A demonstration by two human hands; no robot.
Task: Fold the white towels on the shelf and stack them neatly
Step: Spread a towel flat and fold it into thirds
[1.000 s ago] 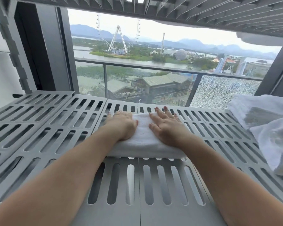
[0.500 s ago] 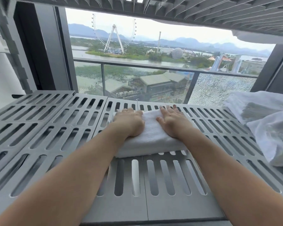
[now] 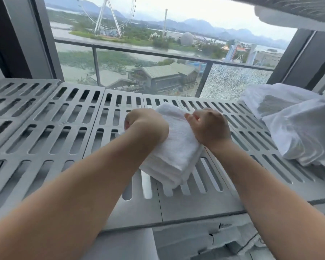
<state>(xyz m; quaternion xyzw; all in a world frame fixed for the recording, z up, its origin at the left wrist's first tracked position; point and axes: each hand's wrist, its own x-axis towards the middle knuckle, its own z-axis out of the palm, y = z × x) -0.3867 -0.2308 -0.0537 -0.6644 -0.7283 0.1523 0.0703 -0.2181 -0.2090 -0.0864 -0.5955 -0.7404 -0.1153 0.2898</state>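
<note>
Daylit window (image 3: 176, 21) (glass railing (image 3: 150, 72) outside)

The fingers of the left hand (image 3: 144, 126) and the right hand (image 3: 210, 128) curl out of sight round the sides of a folded white towel (image 3: 176, 149), centre frame. At right, a heap of unfolded towels (image 3: 298, 128) runs off the edge. The Ferris wheel (image 3: 109, 19) is cropped at top left, and the slatted shelf (image 3: 45, 128) at left.

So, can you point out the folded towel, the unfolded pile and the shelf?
folded towel (image 3: 176, 141), head view: top face, centre
unfolded pile (image 3: 298, 132), head view: crumpled middle
shelf (image 3: 176, 209), head view: solid front strip
</note>
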